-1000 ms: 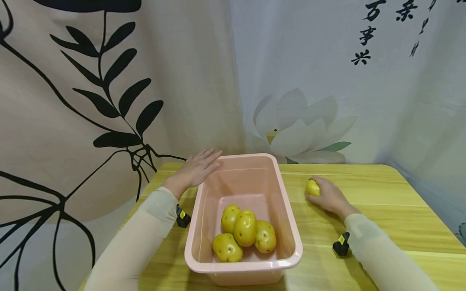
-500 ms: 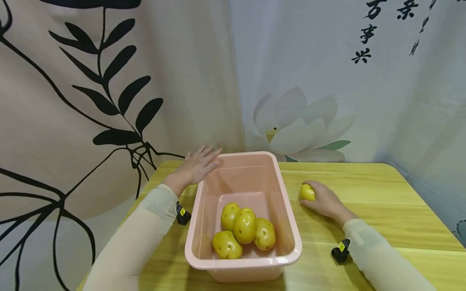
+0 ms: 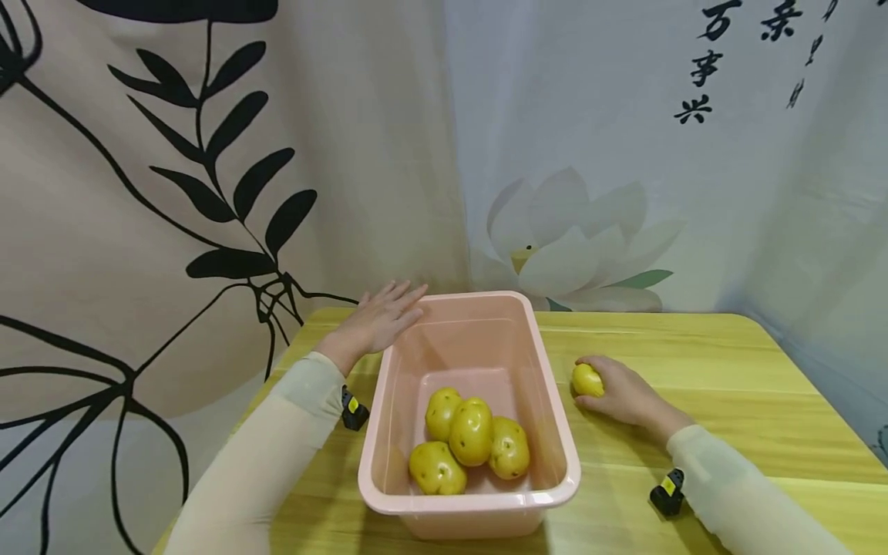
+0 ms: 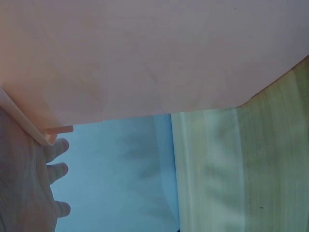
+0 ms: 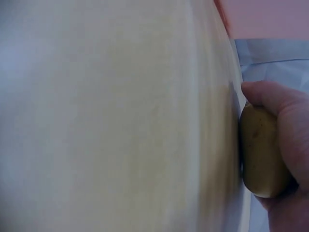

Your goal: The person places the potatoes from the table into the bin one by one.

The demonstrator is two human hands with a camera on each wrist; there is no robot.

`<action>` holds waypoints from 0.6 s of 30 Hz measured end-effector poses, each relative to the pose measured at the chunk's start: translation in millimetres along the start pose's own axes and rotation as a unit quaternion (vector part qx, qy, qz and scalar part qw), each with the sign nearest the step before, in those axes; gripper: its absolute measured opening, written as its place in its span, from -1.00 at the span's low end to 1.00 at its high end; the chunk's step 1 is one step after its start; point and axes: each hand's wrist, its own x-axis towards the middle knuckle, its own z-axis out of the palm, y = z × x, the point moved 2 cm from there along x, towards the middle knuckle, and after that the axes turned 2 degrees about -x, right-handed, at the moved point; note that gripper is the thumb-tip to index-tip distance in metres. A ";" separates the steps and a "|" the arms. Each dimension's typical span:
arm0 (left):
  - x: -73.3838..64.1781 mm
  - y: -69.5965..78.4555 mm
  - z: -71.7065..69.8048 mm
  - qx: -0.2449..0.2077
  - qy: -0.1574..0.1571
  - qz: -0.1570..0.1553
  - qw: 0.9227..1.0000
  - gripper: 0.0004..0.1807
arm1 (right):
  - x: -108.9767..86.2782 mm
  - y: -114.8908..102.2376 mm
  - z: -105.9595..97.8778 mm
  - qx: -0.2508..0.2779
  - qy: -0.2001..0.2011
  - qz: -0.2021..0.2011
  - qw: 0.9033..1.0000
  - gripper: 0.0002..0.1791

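A pink plastic tub stands on the wooden table, with several yellow potatoes grouped on its floor toward the near end. My left hand lies flat with straight fingers on the tub's far left rim; the left wrist view shows its fingertips at the rim's edge. To the right of the tub, my right hand grips another potato between thumb and fingers. Seen from the right wrist, that potato is low at the tabletop, its far side hidden by the palm.
The yellow wood-grain table extends right of the tub. Behind it hangs a pale curtain with plant prints and dark characters. A small black device is strapped on the right wrist, another on the left.
My right hand has slid the gripped potato a little left and nearer to me over the tabletop. The left hand stays on the tub's rim. The head view shifts slightly.
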 end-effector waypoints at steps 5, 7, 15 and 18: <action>0.6 0.1 0.3 0.002 0.002 -0.001 1.000 -0.37 | -6.7 -4.0 -1.1 0.002 -0.007 -0.013 1.000 -0.26; 1.0 0.0 0.1 0.003 0.003 -0.001 1.000 -0.37 | -9.2 -5.3 -2.0 0.000 -0.005 -0.025 1.000 -0.27; 1.6 -0.1 0.5 0.000 -0.006 -0.002 1.000 -0.36 | -20.3 -9.1 -6.6 -0.008 -0.021 -0.057 0.998 -0.28; 0.8 0.1 0.4 0.002 -0.006 -0.004 1.000 -0.37 | -21.9 -10.9 -7.6 -0.011 -0.029 -0.061 0.998 -0.27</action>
